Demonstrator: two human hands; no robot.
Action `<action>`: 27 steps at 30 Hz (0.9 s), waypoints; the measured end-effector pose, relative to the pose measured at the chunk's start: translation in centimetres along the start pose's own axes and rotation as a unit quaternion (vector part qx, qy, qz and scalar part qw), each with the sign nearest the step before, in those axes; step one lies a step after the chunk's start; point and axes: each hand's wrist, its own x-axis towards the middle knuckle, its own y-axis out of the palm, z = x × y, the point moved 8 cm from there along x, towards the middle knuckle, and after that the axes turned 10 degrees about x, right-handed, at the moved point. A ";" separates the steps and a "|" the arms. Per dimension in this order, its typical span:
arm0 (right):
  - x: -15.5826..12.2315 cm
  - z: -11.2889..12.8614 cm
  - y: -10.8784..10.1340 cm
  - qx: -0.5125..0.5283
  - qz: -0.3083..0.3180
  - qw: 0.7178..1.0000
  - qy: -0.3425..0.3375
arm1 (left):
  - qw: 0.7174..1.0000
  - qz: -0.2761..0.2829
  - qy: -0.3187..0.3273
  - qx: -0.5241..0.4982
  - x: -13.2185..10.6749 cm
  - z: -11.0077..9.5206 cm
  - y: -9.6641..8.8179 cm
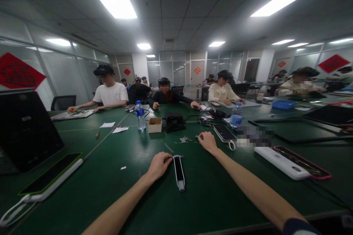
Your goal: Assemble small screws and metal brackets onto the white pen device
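Observation:
My left hand (159, 165) rests on the green table (110, 191), fingers curled, touching the far end of a narrow dark device with a white rim (179, 172) that lies flat. My right hand (208, 141) reaches farther out, fingers curled over something small I cannot make out. Several tiny metal parts (184, 140) lie just left of it. A black phone (224, 132) with a white loop lies right of that hand.
A water bottle (140, 115), a small cardboard box (154, 125) and a black unit with cables (174, 121) stand mid-table. A phone on a power bank (292, 161) lies right, another phone (49, 178) left, beside a dark screen (26, 128). Several people sit opposite.

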 end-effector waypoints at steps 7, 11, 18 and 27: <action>-0.5 1.8 0.2 0.002 0.002 0.998 -0.063 | 1.000 -0.003 0.003 0.006 -0.1 -0.3 -0.3; -0.9 4.3 1.5 -0.018 0.071 0.987 -0.143 | 1.000 -0.010 0.006 0.017 -0.2 -0.5 -0.4; -0.9 5.3 2.0 -0.084 0.117 0.980 -0.136 | 0.999 -0.017 0.013 0.028 -0.1 -0.6 -0.3; -1.5 5.3 1.5 -0.082 0.066 0.983 -0.152 | 0.999 -0.024 0.013 0.024 -0.2 -0.7 -0.3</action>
